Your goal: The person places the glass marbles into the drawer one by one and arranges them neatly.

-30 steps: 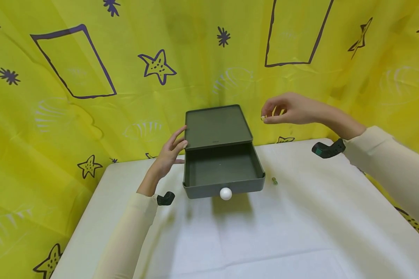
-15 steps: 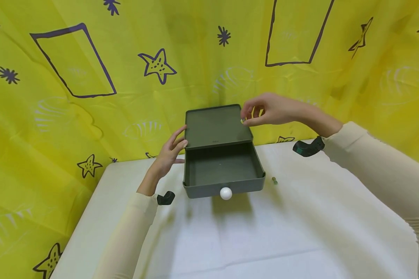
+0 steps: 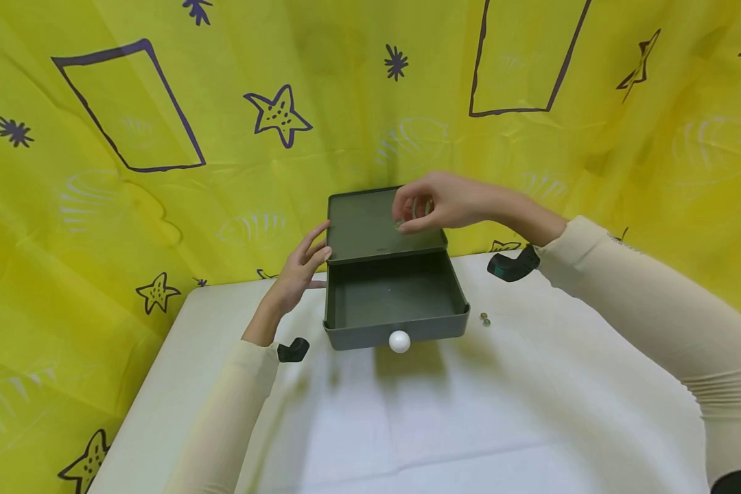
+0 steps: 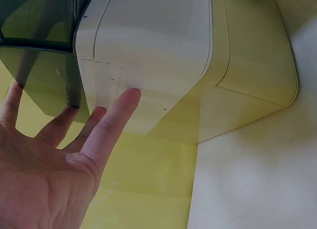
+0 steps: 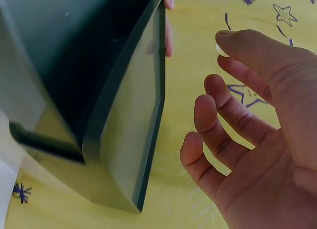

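Observation:
A dark green drawer box (image 3: 377, 223) stands at the middle back of the table, its drawer (image 3: 396, 331) pulled out toward me. A white round knob (image 3: 399, 342) sits on the drawer's front. My left hand (image 3: 293, 278) rests with spread fingers against the box's left side; in the left wrist view its fingertips (image 4: 130, 94) touch the side wall. Over the top of the box, my right hand (image 3: 438, 200) pinches a small glass marble (image 3: 398, 224) between thumb and forefinger. Most of that marble is hidden in the right wrist view.
Two small greenish marbles (image 3: 485, 320) lie on the white tablecloth (image 3: 500, 412), right of the drawer. Close behind the box hangs a yellow curtain (image 3: 346, 89) with dark drawings.
My right hand has moved left with the marble, from beside the box to over its top. My left hand, the box and its drawer have stayed put.

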`<action>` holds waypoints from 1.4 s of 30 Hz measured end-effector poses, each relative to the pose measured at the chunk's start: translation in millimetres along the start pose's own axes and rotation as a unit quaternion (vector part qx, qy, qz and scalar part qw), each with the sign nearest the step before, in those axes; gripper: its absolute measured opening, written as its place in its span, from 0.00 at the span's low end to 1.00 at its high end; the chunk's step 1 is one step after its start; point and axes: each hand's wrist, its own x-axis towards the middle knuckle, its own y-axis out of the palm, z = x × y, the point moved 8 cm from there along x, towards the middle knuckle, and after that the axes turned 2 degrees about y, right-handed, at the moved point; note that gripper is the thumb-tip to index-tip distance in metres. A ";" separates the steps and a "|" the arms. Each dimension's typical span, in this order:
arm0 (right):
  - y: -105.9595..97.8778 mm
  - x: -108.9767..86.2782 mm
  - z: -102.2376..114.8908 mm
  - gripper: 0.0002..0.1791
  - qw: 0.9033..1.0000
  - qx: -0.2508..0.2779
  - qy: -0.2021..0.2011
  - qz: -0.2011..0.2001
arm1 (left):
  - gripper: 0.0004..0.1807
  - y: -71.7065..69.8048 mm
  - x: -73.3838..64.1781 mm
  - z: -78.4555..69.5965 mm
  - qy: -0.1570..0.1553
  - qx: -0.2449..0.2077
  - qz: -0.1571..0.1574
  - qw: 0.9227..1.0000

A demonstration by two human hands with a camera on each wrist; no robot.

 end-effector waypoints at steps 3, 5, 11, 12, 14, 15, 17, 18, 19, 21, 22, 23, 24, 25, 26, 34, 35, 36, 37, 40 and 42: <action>5.9 5.3 3.9 0.04 1.000 0.001 -0.009 0.005 | 0.33 -0.4 0.1 0.5 -0.001 0.001 -0.001 1.000; 10.1 8.8 6.4 0.04 1.000 0.002 -0.016 0.008 | 0.33 -0.4 0.3 0.7 -0.002 0.000 0.000 1.000; 24.3 19.0 12.8 0.05 0.999 0.015 -0.026 0.027 | 0.33 0.0 0.6 0.2 -0.001 -0.005 0.002 1.000; 26.7 20.6 14.0 0.05 0.999 0.017 -0.028 0.030 | 0.33 0.0 0.6 0.0 -0.001 -0.006 0.001 1.000; 31.2 23.4 17.1 0.05 0.999 0.017 -0.036 0.035 | 0.33 0.2 0.4 -0.3 -0.003 -0.008 0.000 1.000; 33.0 24.5 19.5 0.05 0.998 0.017 -0.042 0.037 | 0.33 0.4 0.3 -0.5 -0.003 -0.008 0.000 1.000; 36.7 27.1 23.8 0.05 0.998 0.015 -0.053 0.042 | 0.33 0.5 0.1 -1.0 -0.004 -0.008 -0.002 1.000; 38.5 28.4 25.7 0.05 0.997 0.014 -0.057 0.044 | 0.33 0.5 0.1 -1.1 -0.004 -0.008 -0.002 1.000; 40.3 29.7 27.3 0.05 0.997 0.014 -0.060 0.046 | 0.33 0.4 0.1 -1.1 -0.005 -0.006 -0.002 1.000; 44.0 31.9 30.0 0.05 0.996 0.015 -0.066 0.050 | 0.33 0.2 0.3 -1.0 -0.006 -0.004 -0.002 1.000; 45.9 32.9 30.6 0.05 0.996 0.016 -0.068 0.052 | 0.33 -0.1 0.4 -0.7 -0.007 -0.004 -0.003 1.000; 47.7 33.8 31.3 0.05 0.996 0.018 -0.070 0.053 | 0.33 -0.1 0.6 -0.6 -0.007 -0.004 -0.003 1.000; 49.2 34.4 32.0 0.05 0.996 0.019 -0.071 0.054 | 0.34 -0.2 0.7 -0.4 -0.007 -0.003 -0.002 1.000; 50.7 34.8 32.8 0.05 0.996 0.022 -0.073 0.056 | 0.33 -0.3 0.8 -0.4 -0.007 -0.004 -0.002 1.000; 52.0 35.2 33.3 0.05 0.995 0.023 -0.074 0.057 | 0.33 -0.2 0.9 -0.4 -0.006 -0.005 -0.002 1.000; 55.7 36.9 35.7 0.06 0.995 0.022 -0.072 0.060 | 0.33 0.1 0.0 -0.7 -0.008 -0.004 -0.003 1.000; 55.8 37.0 36.1 0.06 0.995 0.022 -0.073 0.060 | 0.33 0.0 0.1 -0.6 -0.008 -0.004 -0.003 1.000; 55.8 37.1 36.5 0.06 0.995 0.021 -0.074 0.059 | 0.33 -0.1 0.2 -0.4 -0.008 -0.003 -0.003 1.000; 55.9 37.1 36.8 0.06 0.995 0.021 -0.074 0.059 | 0.33 -0.1 0.2 -0.4 -0.008 -0.003 -0.003 1.000; 56.9 37.7 37.1 0.05 0.995 0.021 -0.075 0.061 | 0.33 -0.4 0.2 -0.3 -0.009 -0.003 -0.003 1.000; 57.7 38.0 36.9 0.05 0.995 0.022 -0.074 0.063 | 0.33 -0.3 0.0 -0.2 -0.010 -0.005 -0.002 1.000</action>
